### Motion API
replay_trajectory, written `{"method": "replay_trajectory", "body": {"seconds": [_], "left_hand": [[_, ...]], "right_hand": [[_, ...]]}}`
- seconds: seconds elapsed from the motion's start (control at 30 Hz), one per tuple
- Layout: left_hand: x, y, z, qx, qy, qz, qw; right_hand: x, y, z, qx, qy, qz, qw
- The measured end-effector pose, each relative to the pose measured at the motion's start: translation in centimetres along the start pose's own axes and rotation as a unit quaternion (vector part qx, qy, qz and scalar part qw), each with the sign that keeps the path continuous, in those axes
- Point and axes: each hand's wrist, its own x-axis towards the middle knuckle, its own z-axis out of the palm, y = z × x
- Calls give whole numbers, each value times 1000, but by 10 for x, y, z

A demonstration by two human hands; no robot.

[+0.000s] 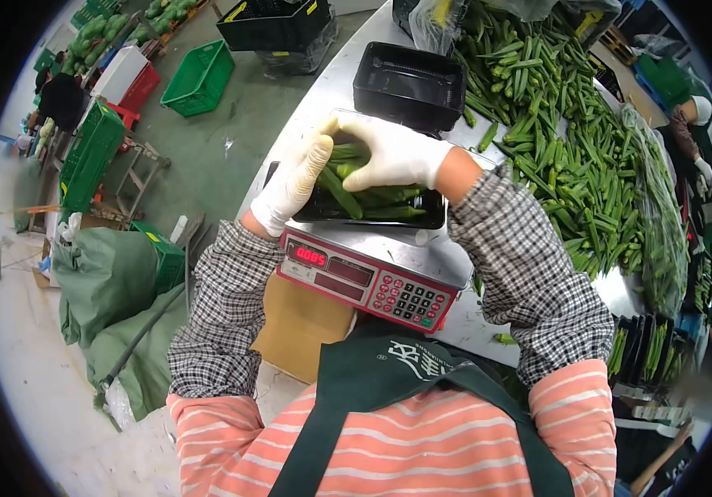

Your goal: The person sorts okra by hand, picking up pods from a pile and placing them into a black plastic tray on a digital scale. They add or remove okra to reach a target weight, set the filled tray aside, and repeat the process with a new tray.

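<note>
Both hands wear white gloves and meet over a black plastic tray (433, 217) on a red-edged digital scale (349, 277). My left hand (294, 180) curls in from the left against some okra pods (339, 192), its fingers partly hidden. From the right, my right hand (397, 156) arches over the same pods, thumb on the near side and fingers on the far side, fingertips close to the left hand's. The pods lie partly inside the tray; my hands cover some of them. The scale's red display looks like 0.085.
Behind the tray stands a stack of black trays (410, 83). A large heap of okra (571, 157) covers the metal table's right side, beside clear plastic film (654, 215). Green crates (198, 79) and green sacks (111, 277) are on the left. Another person's gloved hand (704, 172) shows far right.
</note>
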Motion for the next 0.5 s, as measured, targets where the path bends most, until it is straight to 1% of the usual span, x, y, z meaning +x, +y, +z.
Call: {"method": "replay_trajectory", "body": {"seconds": [0.07,0.1,0.13,0.17,0.2,0.27,0.3,0.33,0.4,0.43,0.5], "left_hand": [[-6,-23,-15,66,71,-21,995],[-6,-12,-19,61,84,-25,994],[-6,1,-23,56,97,-29,993],[-7,0,-36,48,98,-32,994],[-10,10,-42,75,114,-51,989],[-15,10,-57,114,117,-54,985],[-18,9,-62,145,117,-55,981],[-19,13,-63,200,87,-50,975],[-25,23,-61,308,25,-50,950],[-27,19,-55,348,39,-24,936],[-27,20,-51,427,-30,38,903]], "right_hand": [[-14,-7,-17,33,19,109,993],[-24,-9,-34,30,42,115,992],[-37,-3,-47,73,61,113,989],[-53,1,-58,89,84,144,982],[-69,6,-66,105,97,175,974],[-98,14,-76,71,104,233,964],[-115,24,-73,85,132,237,959],[-126,26,-73,81,118,246,958],[-140,24,-64,91,125,245,957],[-142,13,-61,101,120,254,954],[-139,3,-50,85,110,242,960]]}}
